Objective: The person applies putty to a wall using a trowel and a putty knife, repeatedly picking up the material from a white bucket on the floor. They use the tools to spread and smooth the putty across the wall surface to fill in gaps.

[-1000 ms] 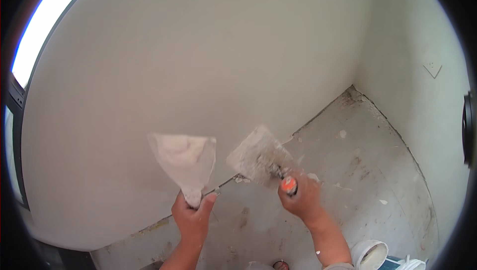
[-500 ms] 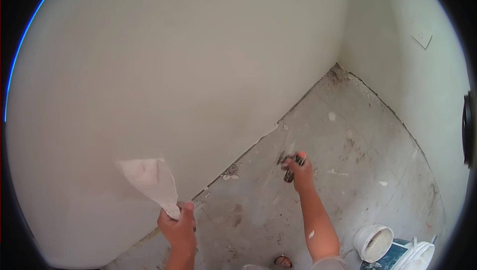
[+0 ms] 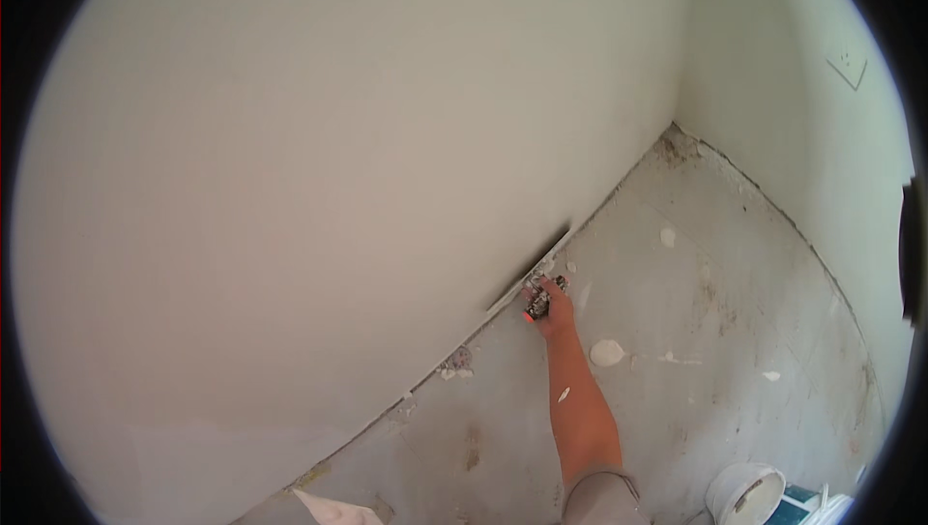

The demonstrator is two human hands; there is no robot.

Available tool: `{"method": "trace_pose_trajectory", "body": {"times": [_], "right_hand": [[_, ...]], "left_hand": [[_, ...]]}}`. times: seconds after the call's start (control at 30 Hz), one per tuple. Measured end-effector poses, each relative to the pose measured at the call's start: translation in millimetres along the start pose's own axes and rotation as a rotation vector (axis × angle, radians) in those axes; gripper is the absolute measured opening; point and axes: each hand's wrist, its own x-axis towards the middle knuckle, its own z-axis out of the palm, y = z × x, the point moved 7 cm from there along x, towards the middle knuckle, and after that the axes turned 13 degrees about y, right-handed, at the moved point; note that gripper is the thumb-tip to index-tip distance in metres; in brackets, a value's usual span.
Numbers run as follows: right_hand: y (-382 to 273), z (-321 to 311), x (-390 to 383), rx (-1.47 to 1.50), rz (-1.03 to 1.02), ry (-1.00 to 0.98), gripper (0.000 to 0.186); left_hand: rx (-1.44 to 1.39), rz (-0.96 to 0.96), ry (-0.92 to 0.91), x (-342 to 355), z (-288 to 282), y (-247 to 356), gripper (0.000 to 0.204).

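My right hand (image 3: 553,307) is closed round the dark, orange-tipped handle of a plastering trowel (image 3: 537,262). The trowel's long blade shows nearly edge-on along the foot of the pale wall (image 3: 319,177), just above the floor joint. At the lower edge, part of a broad putty knife (image 3: 333,509) pokes into view, its blade coated in white. My left hand is out of the picture.
Grey, stained floor (image 3: 657,438) carries white splotches, a large one (image 3: 607,353) right of my forearm. Crumbly debris (image 3: 456,363) lies along the joint. A white tub (image 3: 744,494) and a blue-green bucket (image 3: 802,501) stand lower right. A socket plate (image 3: 847,69) is on the right wall.
My right hand has moved up and left with the trowel, bringing its blade to the wall's foot. My left hand has dropped out of view; the putty knife is now at the lower edge.
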Motion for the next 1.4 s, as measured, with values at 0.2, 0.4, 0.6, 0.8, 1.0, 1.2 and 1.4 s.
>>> {"method": "trace_pose_trajectory", "body": {"times": [0.2,0.4,0.6,0.8,1.0,1.2,1.4], "right_hand": [[-72.9,111.7,-70.7,0.157,-0.011,-0.162,0.018],[-177.1,256.9,-194.8,0.167,-0.238,-0.186,0.018],[-222.8,369.1,-325.3,0.009,-0.509,-0.493,0.016],[-220.5,437.6,-490.0,-0.226,-0.716,-0.952,0.014],[-197.5,268.5,-410.5,-0.123,-0.854,-0.690,0.053],[-28.5,-14.6,-166.9,-0.145,-0.097,-0.232,0.037],[91.7,-82.6,-95.4,-0.128,0.037,-0.067,0.016]], "left_hand": [[-0.134,-0.118,0.160,-11.3,-2.1,-11.4,0.030],[0.118,0.225,-0.107,-1.8,4.0,-24.6,0.041],[0.106,0.304,-0.281,15.5,9.9,-21.8,0.042],[0.031,0.324,-0.358,5.4,1.6,6.5,0.046],[-0.370,0.347,-0.291,60.5,-15.6,-52.8,0.064],[-0.195,0.349,-0.042,81.3,-73.1,-66.9,0.067],[0.163,0.454,-0.053,73.6,-119.3,-99.3,0.052]]}}
